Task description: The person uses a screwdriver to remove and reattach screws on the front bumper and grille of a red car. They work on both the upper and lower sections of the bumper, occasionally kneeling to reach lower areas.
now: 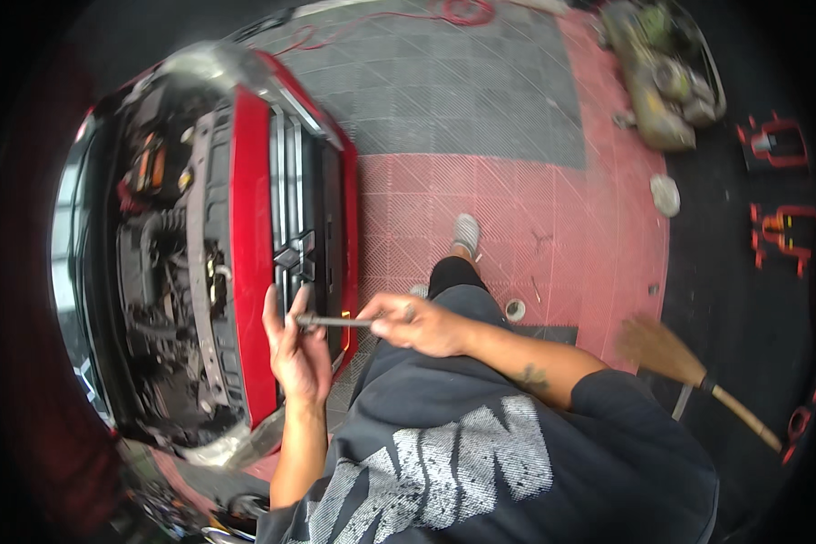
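Dark cloth of the person's T-shirt (626, 444) fills the lower part of the view, a pale print across it, and past it 2 bare hands meet at a slim metal rod (340, 322). It lies almost level between them, beside the front of a red car (256, 272) whose engine bay (168, 272) is uncovered. The right hand (426, 328) has its fingers closed around the nearer end in a pinch. The left hand (301, 363) is turned palm up, 2 fingers raised and apart, with the rod's other end against it; whether that end is pinched or merely resting cannot be told. To handle the rod well, the right hand would best hold firmly without squeezing, so the left can steady or turn the far end with a light touch. Staying clear of the grille (286, 181) and painted edge seems wise, since hard metal could scratch them. Secure footing matters too: near the shoe (467, 231), a small round container (515, 310) stands on the pink floor tiles (417, 195), and a broom (666, 349) is farther off to the right. A dropped rod might roll, so 2-handed support looks sensible.
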`<state>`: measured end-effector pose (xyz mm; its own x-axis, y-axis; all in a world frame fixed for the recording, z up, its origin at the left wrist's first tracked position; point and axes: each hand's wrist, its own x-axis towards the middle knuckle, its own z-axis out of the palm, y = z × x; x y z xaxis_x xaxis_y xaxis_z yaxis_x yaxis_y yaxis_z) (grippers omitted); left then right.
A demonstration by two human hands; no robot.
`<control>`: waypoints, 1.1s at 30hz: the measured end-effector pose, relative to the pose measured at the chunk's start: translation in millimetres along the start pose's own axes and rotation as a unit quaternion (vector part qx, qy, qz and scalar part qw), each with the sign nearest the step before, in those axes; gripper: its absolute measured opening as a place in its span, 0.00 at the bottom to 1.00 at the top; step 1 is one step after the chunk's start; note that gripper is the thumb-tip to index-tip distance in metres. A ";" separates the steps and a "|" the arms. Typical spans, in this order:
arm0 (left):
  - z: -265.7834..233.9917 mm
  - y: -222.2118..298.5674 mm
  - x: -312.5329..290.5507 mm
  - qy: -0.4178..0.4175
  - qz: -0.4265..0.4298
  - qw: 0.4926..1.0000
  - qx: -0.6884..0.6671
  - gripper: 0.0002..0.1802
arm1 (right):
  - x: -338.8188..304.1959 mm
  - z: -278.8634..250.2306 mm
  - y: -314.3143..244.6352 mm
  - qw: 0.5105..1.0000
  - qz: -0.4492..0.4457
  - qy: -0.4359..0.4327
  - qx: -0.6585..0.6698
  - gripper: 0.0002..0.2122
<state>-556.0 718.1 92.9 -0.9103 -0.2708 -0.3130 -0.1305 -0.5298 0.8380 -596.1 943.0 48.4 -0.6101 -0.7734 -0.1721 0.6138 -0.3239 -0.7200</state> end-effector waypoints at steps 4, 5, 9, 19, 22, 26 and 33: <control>-29.5 1.0 -11.4 0.039 -0.059 0.995 0.075 0.35 | -0.3 7.0 35.9 0.997 0.003 -0.031 -0.077 0.11; -25.4 1.1 -9.1 0.043 -0.075 0.992 0.087 0.34 | 1.2 2.0 43.0 0.998 -0.012 -0.020 -0.063 0.10; -14.3 1.0 12.7 0.005 -0.063 0.992 0.112 0.31 | 13.6 -9.4 59.5 0.998 -0.062 0.000 -0.033 0.10; 10.6 -12.7 52.6 -0.027 -0.108 0.990 0.090 0.31 | -1.0 -12.0 44.6 0.992 -0.067 0.097 -0.047 0.12; 0.8 -27.0 47.3 -0.006 -0.145 0.987 0.065 0.24 | -10.9 -12.2 47.8 0.993 -0.037 0.104 -0.033 0.12; -19.4 -34.0 46.3 0.012 -0.155 0.987 0.050 0.19 | -5.7 -14.1 54.3 0.994 -0.001 0.100 -0.036 0.12; -35.5 -39.5 38.0 -0.009 -0.156 0.988 0.001 0.10 | -10.4 -9.7 50.9 0.993 -0.002 0.111 -0.042 0.10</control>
<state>-571.5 700.2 32.0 -0.8323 -0.0801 -0.5485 -0.4065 -0.5844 0.7023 -563.3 939.9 7.0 -0.7131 -0.6306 -0.3062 0.5729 -0.2725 -0.7730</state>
